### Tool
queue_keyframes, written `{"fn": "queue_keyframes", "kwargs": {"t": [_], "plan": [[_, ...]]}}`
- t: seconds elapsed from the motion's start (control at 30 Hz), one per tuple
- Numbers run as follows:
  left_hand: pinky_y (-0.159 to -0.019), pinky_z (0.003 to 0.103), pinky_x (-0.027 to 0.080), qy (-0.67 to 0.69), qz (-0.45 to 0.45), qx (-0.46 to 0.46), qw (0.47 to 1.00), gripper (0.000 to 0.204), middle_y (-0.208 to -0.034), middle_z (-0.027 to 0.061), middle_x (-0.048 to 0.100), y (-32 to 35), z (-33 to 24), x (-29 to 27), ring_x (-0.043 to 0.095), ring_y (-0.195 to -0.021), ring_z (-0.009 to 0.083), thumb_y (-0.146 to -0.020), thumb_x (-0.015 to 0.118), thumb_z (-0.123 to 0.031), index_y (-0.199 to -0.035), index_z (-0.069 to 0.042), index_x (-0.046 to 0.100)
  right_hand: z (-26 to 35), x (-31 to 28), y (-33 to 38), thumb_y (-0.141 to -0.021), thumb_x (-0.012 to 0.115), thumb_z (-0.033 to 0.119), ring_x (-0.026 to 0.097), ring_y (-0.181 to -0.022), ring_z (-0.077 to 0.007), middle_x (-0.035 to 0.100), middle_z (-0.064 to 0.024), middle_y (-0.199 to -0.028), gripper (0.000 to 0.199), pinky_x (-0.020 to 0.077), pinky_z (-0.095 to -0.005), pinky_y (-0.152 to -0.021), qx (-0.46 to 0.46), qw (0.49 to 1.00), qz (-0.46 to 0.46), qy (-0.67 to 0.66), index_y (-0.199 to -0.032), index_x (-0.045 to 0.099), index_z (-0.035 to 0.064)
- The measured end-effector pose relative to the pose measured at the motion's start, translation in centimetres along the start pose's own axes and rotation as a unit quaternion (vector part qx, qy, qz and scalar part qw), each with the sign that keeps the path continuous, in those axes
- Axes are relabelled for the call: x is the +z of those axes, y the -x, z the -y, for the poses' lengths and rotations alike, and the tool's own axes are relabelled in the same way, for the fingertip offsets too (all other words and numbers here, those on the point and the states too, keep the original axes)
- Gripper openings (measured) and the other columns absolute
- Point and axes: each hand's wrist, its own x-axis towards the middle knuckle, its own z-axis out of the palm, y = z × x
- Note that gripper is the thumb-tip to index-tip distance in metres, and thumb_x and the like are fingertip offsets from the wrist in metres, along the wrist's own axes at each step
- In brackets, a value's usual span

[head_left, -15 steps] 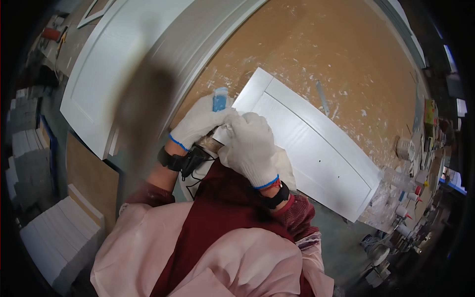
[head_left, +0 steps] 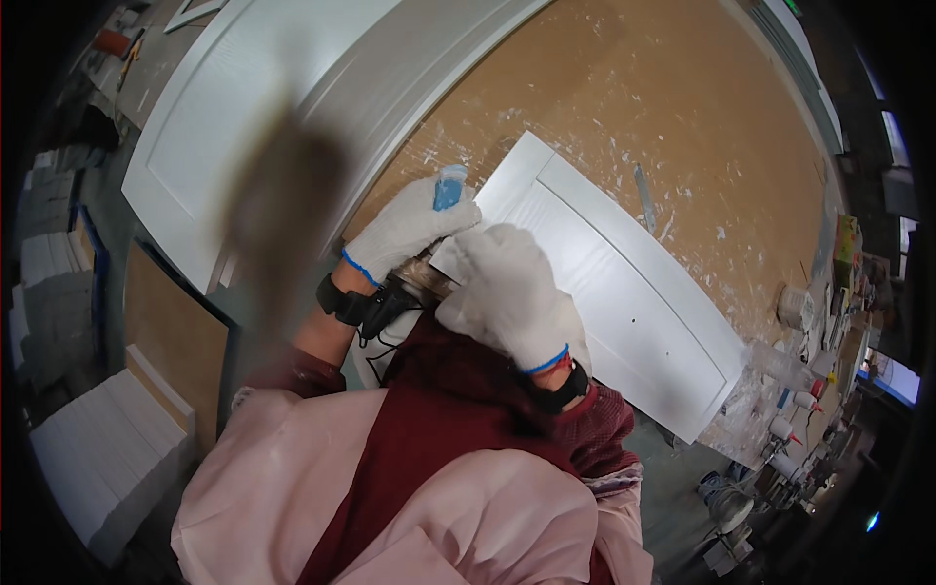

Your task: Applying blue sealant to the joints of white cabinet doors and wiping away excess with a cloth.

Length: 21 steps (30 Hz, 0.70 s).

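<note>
Fingers of the left hand [head_left: 405,229] grip a blue tube [head_left: 449,187], unmoved since before (right hand [head_left: 512,292], curled, presses the panel [head_left: 624,283]).

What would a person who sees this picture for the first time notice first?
Probably the two white-gloved hands at the centre: the left hand holds a small blue object, and the right hand rests at the near corner of a white door panel. That panel lies on a brown table speckled with white paint. A larger white door lies at the upper left.
</note>
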Motion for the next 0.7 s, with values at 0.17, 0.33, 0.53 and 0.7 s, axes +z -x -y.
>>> {"fn": "queue_keyframes", "kwargs": {"t": [0.17,0.33,0.53,0.7], "plan": [[-0.063,0.026,0.04,0.01,-0.007,-0.008,1.0,0.028,-0.075,-0.0023,0.052,0.0,-0.6,0.4,0.046,-0.07,0.0081,-0.085,0.066,-0.033,-0.082,-0.005,0.061,-3.9,-2.2,-1.8,-0.076,0.071,0.013,0.059,-0.082,-0.0307,0.06,-0.0128,-0.088,0.021,0.0493,-0.0392,-0.072,0.076,0.981,-0.179,-0.015,-0.096,0.064,0.0089],[-0.063,0.026,0.039,0.017,-0.021,-0.024,0.999,0.027,-0.075,-0.0027,0.052,0.3,-0.6,-0.1,0.045,-0.07,0.0084,-0.084,0.067,-0.032,-0.083,-0.005,0.062,-3.3,-3.5,0.4,-0.084,0.068,0.015,0.064,-0.093,-0.0225,0.064,-0.0123,-0.098,0.024,0.0501,-0.0334,-0.079,0.253,0.912,-0.183,-0.267,-0.105,0.066,0.0028],[-0.064,0.026,0.04,0.035,0.006,-0.04,0.999,0.026,-0.074,-0.0031,0.051,0.6,-1.4,-0.2,0.045,-0.069,0.0084,-0.084,0.067,-0.03,-0.083,-0.005,0.061,-1.8,-2.0,1.2,-0.078,0.064,0.012,0.059,-0.084,-0.0347,0.062,-0.0129,-0.09,0.023,0.0492,-0.0426,-0.075,-0.071,0.984,-0.038,-0.157,-0.1,0.064,0.0088],[-0.063,0.027,0.039,0.027,0.007,-0.043,0.999,0.024,-0.075,-0.0024,0.05,0.4,-2.4,0.0,0.045,-0.069,0.0086,-0.084,0.067,-0.028,-0.085,-0.005,0.061,-3.4,-2.4,-1.5,-0.08,0.066,0.015,0.058,-0.081,-0.0342,0.061,-0.0131,-0.087,0.02,0.0483,-0.0415,-0.07,0.062,0.988,-0.112,0.091,-0.099,0.064,0.0078]]}}
